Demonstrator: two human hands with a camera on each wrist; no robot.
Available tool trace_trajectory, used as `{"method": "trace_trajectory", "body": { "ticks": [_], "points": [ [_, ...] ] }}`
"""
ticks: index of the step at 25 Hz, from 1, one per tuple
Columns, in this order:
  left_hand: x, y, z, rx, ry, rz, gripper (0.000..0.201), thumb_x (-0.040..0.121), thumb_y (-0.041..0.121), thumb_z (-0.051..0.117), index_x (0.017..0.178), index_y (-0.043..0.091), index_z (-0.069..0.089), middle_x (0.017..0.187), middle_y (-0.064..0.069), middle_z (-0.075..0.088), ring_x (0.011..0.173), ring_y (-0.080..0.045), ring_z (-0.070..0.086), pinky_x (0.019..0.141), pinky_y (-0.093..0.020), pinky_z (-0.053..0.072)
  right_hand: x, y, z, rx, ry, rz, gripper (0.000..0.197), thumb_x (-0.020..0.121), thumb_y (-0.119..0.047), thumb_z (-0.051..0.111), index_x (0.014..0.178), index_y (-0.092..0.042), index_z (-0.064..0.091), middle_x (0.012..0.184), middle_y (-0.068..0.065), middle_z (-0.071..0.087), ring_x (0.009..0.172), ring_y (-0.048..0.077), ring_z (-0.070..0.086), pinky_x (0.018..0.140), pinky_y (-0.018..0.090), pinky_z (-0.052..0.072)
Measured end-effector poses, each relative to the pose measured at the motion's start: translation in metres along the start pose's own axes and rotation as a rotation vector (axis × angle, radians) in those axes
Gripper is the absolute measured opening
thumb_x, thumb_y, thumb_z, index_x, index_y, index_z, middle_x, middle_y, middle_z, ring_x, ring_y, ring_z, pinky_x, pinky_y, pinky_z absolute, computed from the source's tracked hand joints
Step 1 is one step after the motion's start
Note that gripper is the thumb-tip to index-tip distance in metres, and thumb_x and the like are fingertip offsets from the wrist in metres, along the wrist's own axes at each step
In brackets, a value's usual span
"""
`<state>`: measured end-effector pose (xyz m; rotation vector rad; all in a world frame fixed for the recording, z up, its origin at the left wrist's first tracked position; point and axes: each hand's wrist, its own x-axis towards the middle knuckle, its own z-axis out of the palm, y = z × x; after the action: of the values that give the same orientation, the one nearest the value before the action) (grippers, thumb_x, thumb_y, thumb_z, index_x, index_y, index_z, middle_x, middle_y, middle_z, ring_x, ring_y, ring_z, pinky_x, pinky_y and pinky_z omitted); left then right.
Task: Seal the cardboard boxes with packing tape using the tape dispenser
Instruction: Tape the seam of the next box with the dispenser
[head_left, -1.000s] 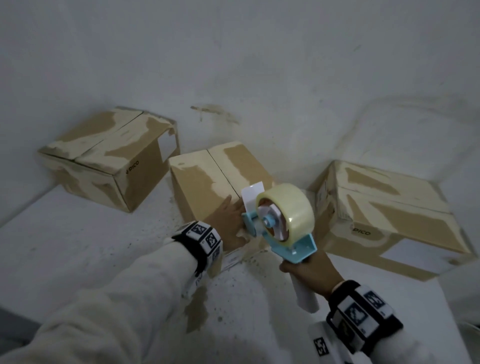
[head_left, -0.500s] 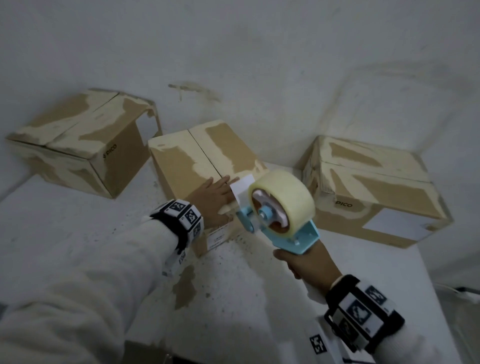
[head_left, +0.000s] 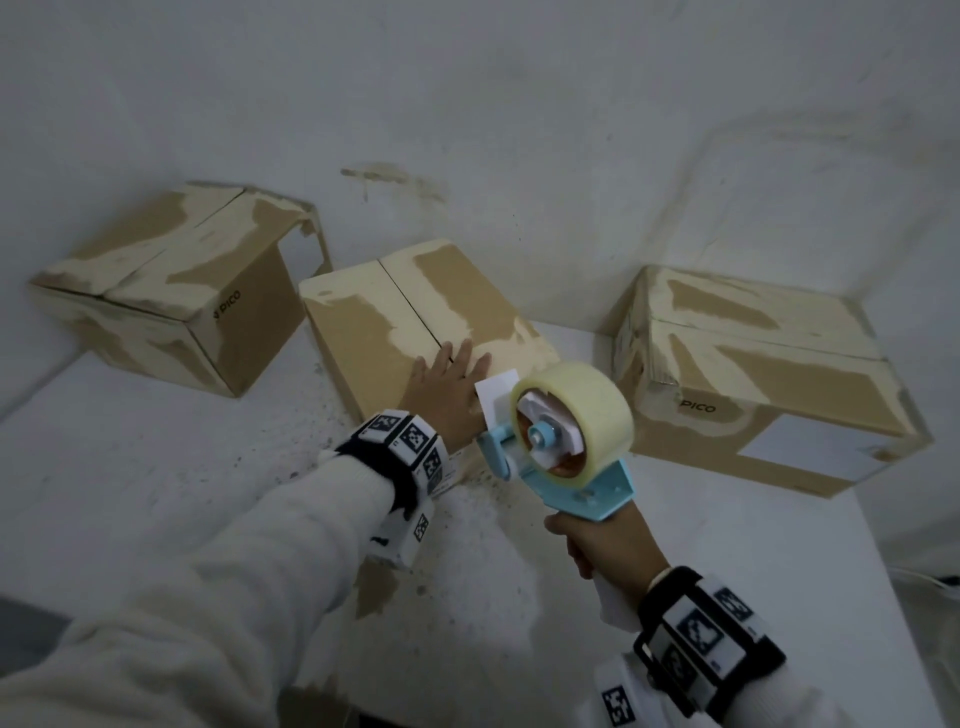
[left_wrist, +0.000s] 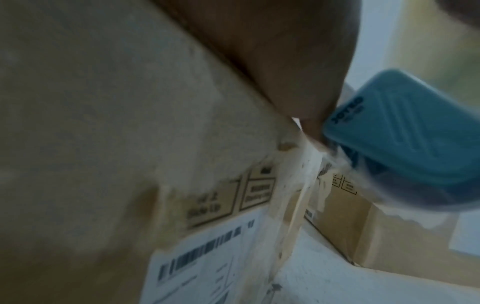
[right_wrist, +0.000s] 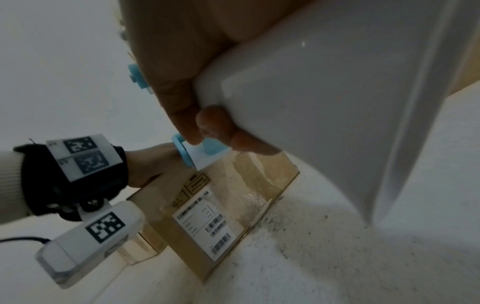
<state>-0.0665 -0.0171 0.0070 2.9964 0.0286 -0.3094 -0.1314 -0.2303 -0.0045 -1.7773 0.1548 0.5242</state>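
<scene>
Head view: three cardboard boxes (head_left: 415, 317), one tape dispenser (head_left: 561, 441).

Tape dispenser (head_left: 558, 447) beside middle box (head_left: 415, 322)

Three cardboard boxes crowd the table's (head_left: 130, 467) far edge: the left box (head_left: 171, 291), middle box (head_left: 410, 312) and right box (head_left: 753, 374). Narrow gaps separate them. The near half lies open apart from the tape dispenser (head_left: 561, 441) held above it.
</scene>
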Motion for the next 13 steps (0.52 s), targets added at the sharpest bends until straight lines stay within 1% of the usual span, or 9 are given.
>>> {"method": "trace_trajectory", "body": {
  "ticks": [2,4,6,9,11,13],
  "points": [
    [0.004,0.001,0.003,0.035,-0.022,-0.016,0.069,0.097,0.048,0.031,0.151,0.023,-0.004,0.159,-0.002,-0.012,0.147,-0.026,-0.009,0.118,-0.05,0.003,0.008,0.001,0.002,-0.069,-0.017,0.007,0.018,0.069,0.002,0.061,0.064,-0.007,0.047,0.045,0.007,0.042,0.037,0.018,0.034,0.044,0.027,0.03],
    [0.005,-0.001,0.0,0.051,-0.039,-0.017,0.071,0.096,0.047,0.034,0.15,0.023,-0.005,0.159,-0.002,-0.012,0.147,-0.027,-0.008,0.118,-0.05,0.004,0.017,0.002,0.002,-0.129,-0.023,0.006,0.022,0.069,0.002,0.061,0.058,-0.008,0.044,0.041,0.005,0.043,0.036,0.018,0.035,0.044,0.028,0.032],
    [0.006,-0.001,-0.002,0.049,-0.04,-0.012,0.07,0.096,0.046,0.036,0.151,0.023,-0.003,0.16,-0.002,-0.009,0.147,-0.027,-0.006,0.118,-0.051,0.006,0.024,0.001,0.002,-0.146,-0.027,-0.009,0.023,0.07,0.002,0.061,0.057,-0.007,0.045,0.04,0.006,0.044,0.034,0.019,0.036,0.042,0.027,0.033],
    [0.005,0.002,-0.003,0.067,-0.035,-0.012,0.067,0.097,0.041,0.034,0.151,0.021,-0.001,0.16,-0.004,-0.006,0.147,-0.029,-0.003,0.117,-0.051,0.009,0.028,0.003,0.0,-0.144,-0.052,0.0,0.024,0.071,0.002,0.061,0.055,-0.007,0.046,0.041,0.009,0.044,0.033,0.021,0.037,0.041,0.027,0.034],
    [0.005,0.002,-0.001,0.073,-0.022,-0.016,0.07,0.096,0.044,0.034,0.151,0.019,-0.002,0.16,-0.006,-0.007,0.147,-0.03,-0.003,0.117,-0.052,0.008,0.025,0.01,-0.003,-0.151,-0.062,0.007,0.027,0.071,0.003,0.061,0.052,-0.007,0.045,0.039,0.009,0.044,0.032,0.021,0.038,0.042,0.028,0.034],
    [0.005,0.006,0.003,0.093,0.02,-0.037,0.074,0.094,0.05,0.034,0.15,0.017,-0.001,0.16,-0.007,-0.005,0.147,-0.032,-0.003,0.117,-0.052,0.009,0.022,0.011,-0.01,-0.166,-0.053,-0.014,0.031,0.07,0.003,0.063,0.046,-0.008,0.046,0.037,0.008,0.046,0.032,0.022,0.039,0.045,0.031,0.035]
  ]
}}
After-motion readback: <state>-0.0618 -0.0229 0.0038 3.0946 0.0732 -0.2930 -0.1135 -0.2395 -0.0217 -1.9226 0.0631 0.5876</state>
